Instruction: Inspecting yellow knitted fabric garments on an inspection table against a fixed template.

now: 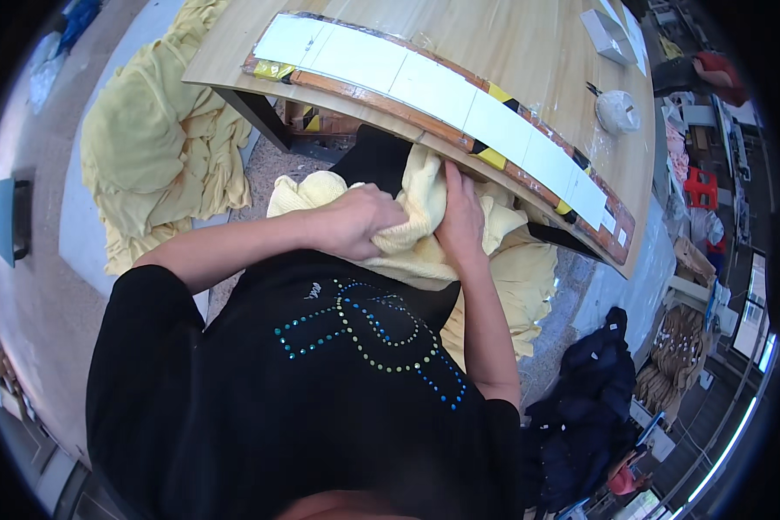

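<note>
The pale yellow knitted garment was bunched against the near edge of the long wooden worktable, just below its white-panelled strip (edged in orange with black-and-yellow tape). The left hand was closed around a fold of the knit just below that table edge, fingers curled tight into the fabric. The right hand lay flat on the cloth right under the table edge, fingers pressed together and pointing up toward the strip. More of the yellow fabric hung down beneath the table toward the person's black top. A heap of matching yellow cloth lay off the table's left end, and a dark navy garment sat well below its right end.
</note>
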`<state>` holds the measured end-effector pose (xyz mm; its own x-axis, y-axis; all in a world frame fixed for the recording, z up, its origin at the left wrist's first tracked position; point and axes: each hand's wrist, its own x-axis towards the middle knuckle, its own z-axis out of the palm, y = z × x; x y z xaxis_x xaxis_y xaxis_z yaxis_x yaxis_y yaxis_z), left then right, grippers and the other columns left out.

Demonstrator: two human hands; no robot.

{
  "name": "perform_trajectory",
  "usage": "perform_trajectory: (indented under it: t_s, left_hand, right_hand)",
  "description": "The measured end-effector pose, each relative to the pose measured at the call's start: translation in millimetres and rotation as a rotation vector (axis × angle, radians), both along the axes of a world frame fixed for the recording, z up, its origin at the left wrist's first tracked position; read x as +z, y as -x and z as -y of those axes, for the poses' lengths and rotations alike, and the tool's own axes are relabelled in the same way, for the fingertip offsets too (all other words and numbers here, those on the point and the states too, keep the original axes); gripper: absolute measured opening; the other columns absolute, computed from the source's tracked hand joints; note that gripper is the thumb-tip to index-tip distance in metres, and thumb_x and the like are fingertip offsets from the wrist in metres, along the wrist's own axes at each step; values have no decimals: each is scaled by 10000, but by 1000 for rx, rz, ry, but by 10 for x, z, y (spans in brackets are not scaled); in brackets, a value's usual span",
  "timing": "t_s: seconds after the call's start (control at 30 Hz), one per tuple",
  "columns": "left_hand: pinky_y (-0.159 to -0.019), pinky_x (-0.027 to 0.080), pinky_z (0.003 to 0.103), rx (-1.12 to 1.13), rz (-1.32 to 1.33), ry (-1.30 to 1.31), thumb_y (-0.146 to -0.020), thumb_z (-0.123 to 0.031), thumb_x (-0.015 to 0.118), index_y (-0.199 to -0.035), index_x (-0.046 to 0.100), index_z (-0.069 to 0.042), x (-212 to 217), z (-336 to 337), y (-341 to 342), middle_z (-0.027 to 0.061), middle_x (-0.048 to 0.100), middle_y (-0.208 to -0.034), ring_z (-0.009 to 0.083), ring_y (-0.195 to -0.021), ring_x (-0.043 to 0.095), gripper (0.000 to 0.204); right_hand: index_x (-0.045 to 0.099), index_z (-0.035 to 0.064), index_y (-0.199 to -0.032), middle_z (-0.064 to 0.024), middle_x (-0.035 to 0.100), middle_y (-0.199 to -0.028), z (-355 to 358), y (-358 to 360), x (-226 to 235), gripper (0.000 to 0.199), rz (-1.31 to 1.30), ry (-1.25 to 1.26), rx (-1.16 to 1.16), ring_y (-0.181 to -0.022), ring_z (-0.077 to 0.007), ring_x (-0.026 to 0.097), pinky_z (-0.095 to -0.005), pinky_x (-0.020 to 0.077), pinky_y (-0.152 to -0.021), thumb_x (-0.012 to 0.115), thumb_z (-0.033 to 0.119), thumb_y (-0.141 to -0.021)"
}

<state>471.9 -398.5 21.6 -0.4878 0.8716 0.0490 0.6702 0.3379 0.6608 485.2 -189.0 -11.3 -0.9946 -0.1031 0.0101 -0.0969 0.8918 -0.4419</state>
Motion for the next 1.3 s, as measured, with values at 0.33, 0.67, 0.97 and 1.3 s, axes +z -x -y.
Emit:
perform_trajectory:
  t_s: [0.33, 0.67, 0.97, 1.3]
  left_hand:
    - [-782, 488, 278, 358, 982, -1085, -677, 15, 565, -1040, 560, 27, 1501, 359, 267, 72, 622, -956, 144, -856, 610, 363]
    - [-815, 503, 305, 161, 748, -1256, -720, 41, 507, -1088, 503, 72, 2739, 474, 410, 134, 593, -987, 203, -886, 609, 369]
    - [-811, 516, 357, 286, 971, -1322, -702, 56, 495, -983, 509, 96, 2674, 655, 807, 195, 591, -944, 276, -839, 620, 284]
    - [-771, 515, 406, 373, 1083, -1353, -735, 45, 486, -990, 504, 44, 2707, 448, 1062, 171, 591, -893, 304, -817, 612, 255]
  right_hand:
    - [529, 41, -1024, -7, 564, -933, -548, 164, 784, 132, -248, 1027, -189, -804, -70, 515, -203, 422, -724, 487, 103, -915]
    - [552, -4, -1040, -61, 619, -875, -757, -416, 3070, 250, -718, 761, -15, -747, -79, 572, -194, 461, -643, 483, 211, -932]
    - [504, 66, -1202, -149, 468, -1255, -368, -555, 369, 595, 172, -493, 263, -1252, -324, 319, -402, 335, -976, 671, 138, -635]
    - [501, 5, -1172, -173, 550, -1167, 135, -916, 1318, 586, 481, 402, 119, -1112, -291, 510, -372, 382, -939, 705, 197, -657]
